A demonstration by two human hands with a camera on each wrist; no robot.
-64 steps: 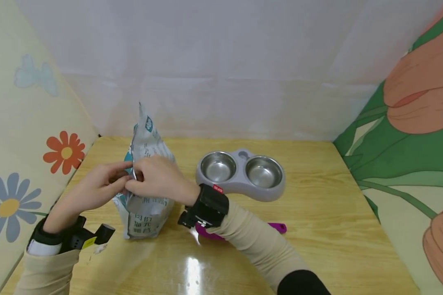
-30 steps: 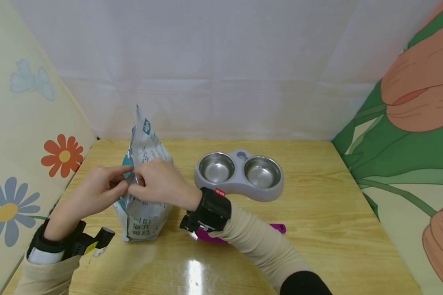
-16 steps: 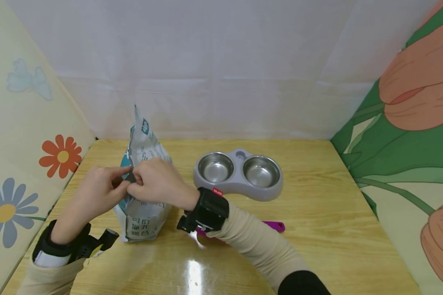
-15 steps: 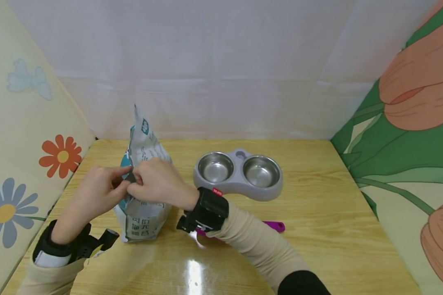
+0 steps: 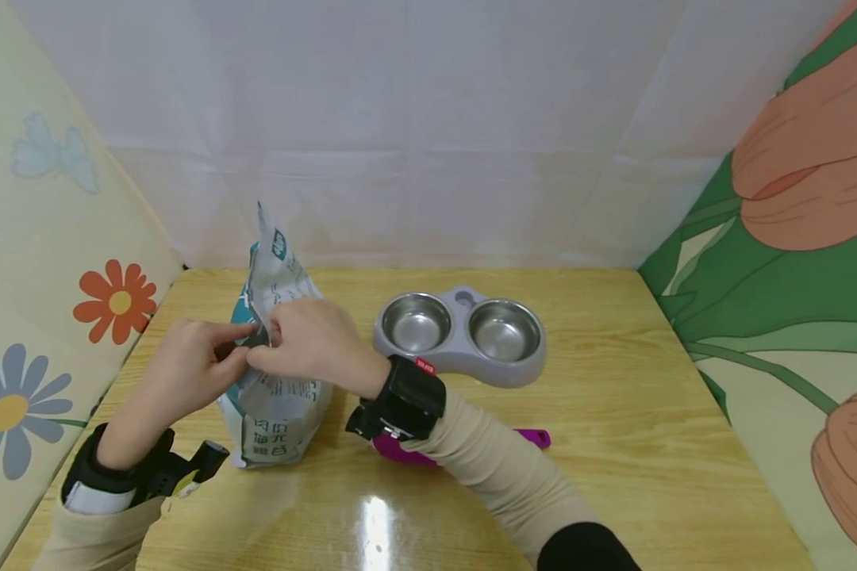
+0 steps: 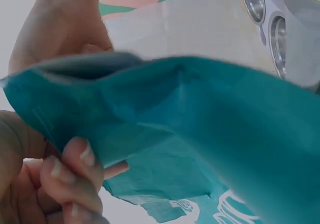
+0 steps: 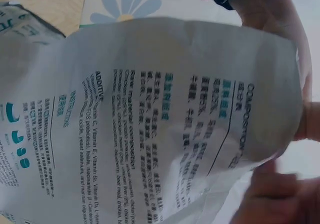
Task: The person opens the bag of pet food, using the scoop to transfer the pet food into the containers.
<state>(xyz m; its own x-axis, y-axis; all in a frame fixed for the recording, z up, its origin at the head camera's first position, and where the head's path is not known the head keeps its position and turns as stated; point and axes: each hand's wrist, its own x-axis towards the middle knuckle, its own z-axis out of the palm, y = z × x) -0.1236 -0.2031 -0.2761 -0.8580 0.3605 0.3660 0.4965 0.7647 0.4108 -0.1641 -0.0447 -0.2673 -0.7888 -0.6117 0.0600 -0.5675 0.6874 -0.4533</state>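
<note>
A grey-and-teal pet food bag [image 5: 274, 432] stands upright at the table's left, its top edge facing the person. My left hand [image 5: 189, 369] pinches the near part of that edge from the left, thumb and forefinger bent. From the right, my right hand [image 5: 314, 341] pinches the same edge, its fingers curled in. The two hands' fingertips almost meet. In the left wrist view the bag's teal side [image 6: 215, 114] spreads across, with a dark fold or gap along the top edge. Printed ingredient text covers the bag's pale side [image 7: 150, 114] in the right wrist view.
A grey double pet bowl [image 5: 460, 337] with two steel dishes stands right of the bag. Beneath the right forearm lies a purple scoop [image 5: 400, 452], partly hidden, its handle sticking out to the right. A white cloth backdrop [image 5: 414, 143] and painted side panels surround the table [image 5: 614, 476].
Both hands stay at the bag's top edge. Compared with before, the right hand has turned slightly and a dark strip shows between the fingers. The view has shifted a little.
</note>
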